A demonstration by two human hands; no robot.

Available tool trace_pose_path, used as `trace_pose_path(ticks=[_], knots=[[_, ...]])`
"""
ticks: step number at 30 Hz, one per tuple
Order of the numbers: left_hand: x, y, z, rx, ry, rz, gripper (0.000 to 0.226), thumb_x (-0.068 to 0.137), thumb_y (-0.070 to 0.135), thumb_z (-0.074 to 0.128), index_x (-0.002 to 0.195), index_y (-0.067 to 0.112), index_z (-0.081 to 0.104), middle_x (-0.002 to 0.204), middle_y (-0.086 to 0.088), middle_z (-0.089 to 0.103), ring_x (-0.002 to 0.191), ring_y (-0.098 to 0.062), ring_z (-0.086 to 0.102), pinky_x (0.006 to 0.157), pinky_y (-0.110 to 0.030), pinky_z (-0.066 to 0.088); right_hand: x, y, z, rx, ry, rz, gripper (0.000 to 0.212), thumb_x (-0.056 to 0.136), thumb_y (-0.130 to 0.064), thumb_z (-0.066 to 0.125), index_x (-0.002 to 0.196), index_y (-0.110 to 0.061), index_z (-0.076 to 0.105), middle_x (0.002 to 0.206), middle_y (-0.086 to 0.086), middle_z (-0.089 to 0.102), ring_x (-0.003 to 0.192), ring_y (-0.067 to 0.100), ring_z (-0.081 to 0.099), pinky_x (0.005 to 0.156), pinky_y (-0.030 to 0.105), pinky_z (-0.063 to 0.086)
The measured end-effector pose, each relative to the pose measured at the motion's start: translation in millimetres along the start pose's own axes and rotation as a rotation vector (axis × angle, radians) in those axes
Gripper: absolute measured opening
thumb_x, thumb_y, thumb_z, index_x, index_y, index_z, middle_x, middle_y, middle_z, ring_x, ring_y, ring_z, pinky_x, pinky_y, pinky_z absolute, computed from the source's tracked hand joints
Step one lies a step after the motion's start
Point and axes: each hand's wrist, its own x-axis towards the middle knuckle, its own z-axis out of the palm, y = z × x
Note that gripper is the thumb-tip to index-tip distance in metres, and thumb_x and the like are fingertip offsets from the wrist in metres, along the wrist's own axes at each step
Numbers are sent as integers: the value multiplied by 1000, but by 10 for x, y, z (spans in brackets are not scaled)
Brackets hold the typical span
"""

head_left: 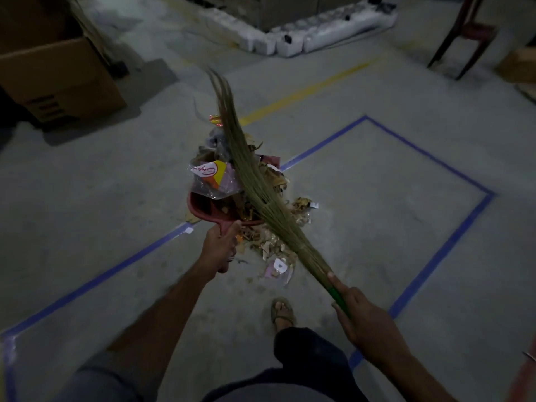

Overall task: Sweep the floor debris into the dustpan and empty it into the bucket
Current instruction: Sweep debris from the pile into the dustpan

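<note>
Left hand (219,245) on dustpan (208,208) handle, right hand (362,317) gripping broom (255,187).

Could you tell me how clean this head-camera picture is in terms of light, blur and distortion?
Head view: dim and underexposed, corners darkest; the broom bristle tips are motion-smeared; wide-angle lens bows the blue tape lines; the dustpan and left hand are fairly sharp.

Left grip (219,245) clenched; right grip (358,317) clenched.

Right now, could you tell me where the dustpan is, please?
In the head view, the dustpan sits mid-frame, held by the left hand, piled with debris, left of the broom.
</note>
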Motion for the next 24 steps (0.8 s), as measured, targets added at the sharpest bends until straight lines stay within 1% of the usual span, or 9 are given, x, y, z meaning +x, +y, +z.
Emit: trace_pose_path(ticks=[5, 7, 9, 11, 14, 17, 19, 22, 24], knots=[[-656, -104, -163, 20, -100, 27, 32, 101, 37, 59, 85, 13, 46, 63, -5, 30, 47, -12, 24, 48, -26, 21, -824, -345, 39, -8, 62, 46, 82, 95, -36, 61, 159, -35, 11, 89, -3, 51, 46, 13, 44, 34, 33, 44], [-940, -134, -166, 43, -139, 30, 30, 101, 37, 59, 87, 13, 48, 62, -5, 31, 47, -12, 25, 48, -25, 21, -1201, -425, 37, 6, 55, 75, 82, 95, -35, 61, 159, -37, 9, 89, -4, 50, 48, 13, 44, 36, 34, 46], [-1251, -179, -119, 61, -168, 16, 32, 101, 36, 59, 83, 13, 46, 60, -3, 31, 44, -11, 25, 47, -24, 21, -1626, -465, 40, 33, 50, 114, 84, 96, -32, 61, 159, -39, 5, 92, -2, 51, 50, 15, 46, 39, 37, 48], [-1532, -213, 1, 64, -210, 15, 34, 101, 35, 60, 81, 13, 42, 58, -2, 29, 40, -10, 25, 46, -21, 20, -2051, -472, 8, 32, 78, 161, 85, 95, -32, 62, 159, -40, 5, 95, -1, 53, 48, 17, 46, 38, 38, 46], [-1874, -255, 262, 94, -280, 10, 33, 99, 38, 62, 89, 12, 43, 56, -1, 32, 40, -11, 26, 47, -21, 20, -2626, -395, -93, 35, 122, 213, 85, 93, -32, 65, 159, -37, 11, 91, -2, 54, 46, 15, 45, 36, 34, 42], [-2232, -265, 624, 139, -356, 22, 44, 95, 45, 66, 78, 12, 42, 54, -4, 30, 42, -11, 25, 49, -25, 19, -3182, -268, -177, 20, 174, 273, 81, 92, -32, 65, 158, -34, 19, 84, -4, 51, 44, 10, 40, 37, 23, 30], [-2517, -264, 951, 164, -413, 50, 47, 98, 41, 63, 70, 15, 36, 52, -3, 28, 40, -10, 24, 48, -19, 19, -3551, -142, -204, 19, 220, 317, 82, 88, -29, 71, 156, -31, 25, 81, -4, 50, 45, 9, 39, 41, 20, 26], [-2950, -322, 1526, 185, -511, 80, 43, 102, 32, 59, 69, 16, 36, 51, -1, 29, 35, -10, 23, 39, -14, 21, -4137, 128, -241, 53, 227, 416, 86, 88, -31, 71, 157, -35, 21, 84, -3, 50, 50, 11, 44, 40, 29, 39], [-3248, -401, 1955, 192, -580, 97, 38, 102, 30, 57, 74, 11, 42, 53, -1, 30, 36, -10, 25, 41, -16, 23, -4590, 343, -234, 71, 241, 466, 84, 91, -32, 68, 158, -38, 17, 89, -1, 53, 54, 13, 49, 44, 33, 47]])
